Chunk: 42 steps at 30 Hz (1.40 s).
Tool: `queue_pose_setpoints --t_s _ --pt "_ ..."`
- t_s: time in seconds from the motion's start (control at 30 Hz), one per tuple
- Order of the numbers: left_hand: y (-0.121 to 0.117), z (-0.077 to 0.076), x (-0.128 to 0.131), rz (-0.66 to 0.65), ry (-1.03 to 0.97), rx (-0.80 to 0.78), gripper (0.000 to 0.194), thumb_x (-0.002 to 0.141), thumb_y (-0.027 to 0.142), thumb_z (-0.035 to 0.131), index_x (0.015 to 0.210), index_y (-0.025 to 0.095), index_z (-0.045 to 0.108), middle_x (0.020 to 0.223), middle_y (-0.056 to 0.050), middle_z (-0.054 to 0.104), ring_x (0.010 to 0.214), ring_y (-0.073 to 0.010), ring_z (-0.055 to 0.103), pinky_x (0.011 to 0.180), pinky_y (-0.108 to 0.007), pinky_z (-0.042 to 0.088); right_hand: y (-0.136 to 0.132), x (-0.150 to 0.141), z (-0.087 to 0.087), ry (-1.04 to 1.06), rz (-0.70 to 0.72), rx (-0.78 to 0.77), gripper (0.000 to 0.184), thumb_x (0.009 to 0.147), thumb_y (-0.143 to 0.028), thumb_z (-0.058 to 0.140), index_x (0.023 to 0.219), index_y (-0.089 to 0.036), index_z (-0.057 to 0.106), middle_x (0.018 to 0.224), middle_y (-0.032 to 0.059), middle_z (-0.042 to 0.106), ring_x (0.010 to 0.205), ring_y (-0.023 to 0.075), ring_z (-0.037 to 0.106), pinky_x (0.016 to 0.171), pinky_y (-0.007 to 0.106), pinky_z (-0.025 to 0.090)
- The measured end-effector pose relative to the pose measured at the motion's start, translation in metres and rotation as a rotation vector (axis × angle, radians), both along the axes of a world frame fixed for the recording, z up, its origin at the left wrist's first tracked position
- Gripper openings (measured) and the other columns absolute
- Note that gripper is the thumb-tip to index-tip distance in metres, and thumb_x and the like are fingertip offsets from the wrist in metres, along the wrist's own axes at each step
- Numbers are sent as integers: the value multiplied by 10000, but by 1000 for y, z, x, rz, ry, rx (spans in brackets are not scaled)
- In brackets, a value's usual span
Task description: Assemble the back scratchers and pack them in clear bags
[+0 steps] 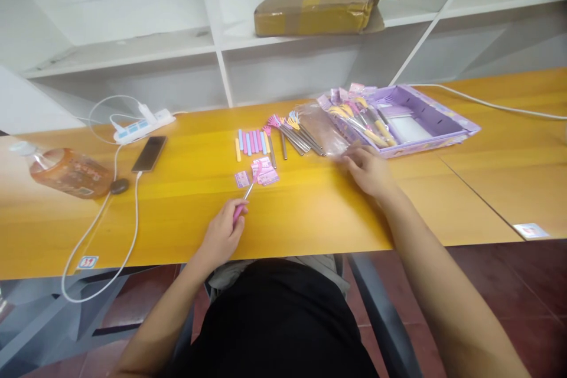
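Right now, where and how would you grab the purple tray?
Purple tray: probably pinch its right-hand wall over the rim, from the right. That wall stands up, while utensils crowd the left end and the right hand is by the near-left corner.

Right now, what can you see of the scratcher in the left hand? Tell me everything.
The scratcher is slim, with a pink handle, a shiny, metal-looking shaft and a pink head whose exact shape is blurred. The left hand closes around the handle, partly hiding it. The scratcher slants away from the person and slightly to the right, its head overlapping the pink cards in view; whether it touches them cannot be told.
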State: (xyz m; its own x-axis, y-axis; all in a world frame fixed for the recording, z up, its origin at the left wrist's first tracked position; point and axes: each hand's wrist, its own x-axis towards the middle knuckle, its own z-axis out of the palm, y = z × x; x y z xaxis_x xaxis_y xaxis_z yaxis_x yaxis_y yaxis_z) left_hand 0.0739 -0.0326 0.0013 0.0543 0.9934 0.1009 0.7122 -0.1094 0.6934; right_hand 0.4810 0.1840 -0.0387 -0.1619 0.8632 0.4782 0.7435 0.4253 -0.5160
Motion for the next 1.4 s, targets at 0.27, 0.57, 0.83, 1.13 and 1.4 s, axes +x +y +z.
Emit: queue_pose_setpoints --t_s 0.27,0.57,0.83,1.13,1.4 --pt "0 1 -1 -56 -2 -12 327 1081 220 476 1394 278 551 1255 -71 729 1138 -241 721 997 -403 552 -4 -6 7 23 -7 11 411 1040 -413 584 1359 -236 771 1266 150 731 1117 327 726 1092 540 571" --pt "0 4 0 -81 1 -16 330 1077 217 482 1392 274 564 1260 -77 729 1171 -254 725 1007 -417 559 -6 -6 3 -100 49 -75 337 1040 -356 600 1271 -266 829 1605 105 598 1529 341 558 1321 560 421" --pt "1 5 0 -87 11 -15 326 1078 213 482 1388 268 566 1244 -74 728 1129 -244 725 988 -404 554 -1 -4 -2 -93 22 -54 614 1023 -405 603 1561 -108 601 1604 247 588 1499 406 571 1287 628 432" --pt "1 5 1 -145 41 8 286 1073 206 480 1289 279 652 1230 -69 722 1136 -248 728 983 -395 553 -24 -10 60 -104 -160 103 419 1017 -345 533 1336 -174 744 1390 196 736 1236 395 716 1083 563 575" --pt "-4 12 -1 -238 -45 -18 241 1075 334 549 1019 271 776 1155 -59 698 972 -218 705 918 -352 551 -149 -69 144 -71 100 225 424 1084 -400 559 1489 -333 663 1424 138 717 702 265 700 766 528 643"
